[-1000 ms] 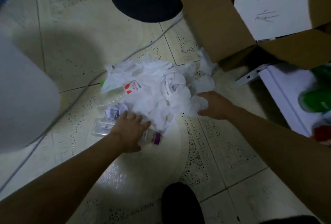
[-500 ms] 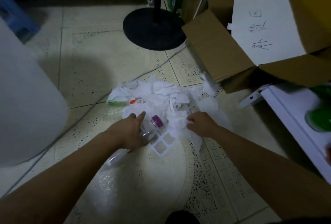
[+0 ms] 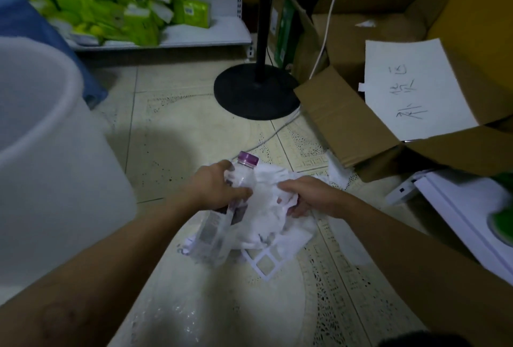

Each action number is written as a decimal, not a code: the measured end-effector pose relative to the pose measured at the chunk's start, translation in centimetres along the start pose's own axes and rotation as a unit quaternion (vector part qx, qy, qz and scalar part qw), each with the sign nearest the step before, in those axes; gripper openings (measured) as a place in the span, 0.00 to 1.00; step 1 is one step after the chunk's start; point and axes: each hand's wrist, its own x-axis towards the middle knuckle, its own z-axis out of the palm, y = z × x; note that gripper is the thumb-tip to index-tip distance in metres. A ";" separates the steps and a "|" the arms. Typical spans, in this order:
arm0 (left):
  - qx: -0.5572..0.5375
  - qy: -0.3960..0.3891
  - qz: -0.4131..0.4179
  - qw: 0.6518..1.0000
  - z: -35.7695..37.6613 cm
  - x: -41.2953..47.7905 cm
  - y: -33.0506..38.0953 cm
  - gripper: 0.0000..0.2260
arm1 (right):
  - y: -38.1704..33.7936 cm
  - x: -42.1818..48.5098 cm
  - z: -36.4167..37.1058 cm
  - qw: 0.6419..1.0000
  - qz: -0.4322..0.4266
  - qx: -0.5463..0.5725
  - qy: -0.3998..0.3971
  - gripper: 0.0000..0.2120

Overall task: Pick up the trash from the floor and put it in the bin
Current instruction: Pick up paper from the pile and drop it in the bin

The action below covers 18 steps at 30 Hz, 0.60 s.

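Note:
A bundle of white crumpled paper trash [image 3: 266,207] hangs above the floor between both hands. My left hand [image 3: 213,188] grips its left side together with a clear plastic bottle with a purple cap [image 3: 245,169] and a clear plastic wrapper [image 3: 211,238] that dangles below. My right hand [image 3: 308,196] clutches the right side of the paper. A white cut-out card [image 3: 266,262] pokes out under the bundle. The big white bin [image 3: 50,152] stands at the left, its rim close to my left forearm.
A black fan base [image 3: 255,94] with its pole and a grey cable stands on the tiled floor beyond the hands. An open cardboard box [image 3: 361,130] with a written white sheet lies to the right. A white shelf edge [image 3: 455,207] is at far right; shelves with green packs at the back.
Both hands gathered the paper pile, bottle and wrapper off the floor and lifted them together. My view tilted up, so the bin and back shelves came into sight.

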 end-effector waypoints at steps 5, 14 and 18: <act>-0.033 0.087 0.017 0.996 -7.4 -0.2 1.8 0.35 | -6.9 -0.3 -0.3 0.994 -0.084 -0.064 0.020 0.13; -0.170 0.326 0.077 0.927 -25.7 -5.2 1.8 0.30 | -26.2 -1.5 5.4 0.956 -0.272 0.073 0.083 0.08; -0.257 0.415 0.073 0.870 -32.2 -8.6 -1.9 0.32 | -33.2 -1.8 11.4 0.937 -0.334 0.099 0.026 0.09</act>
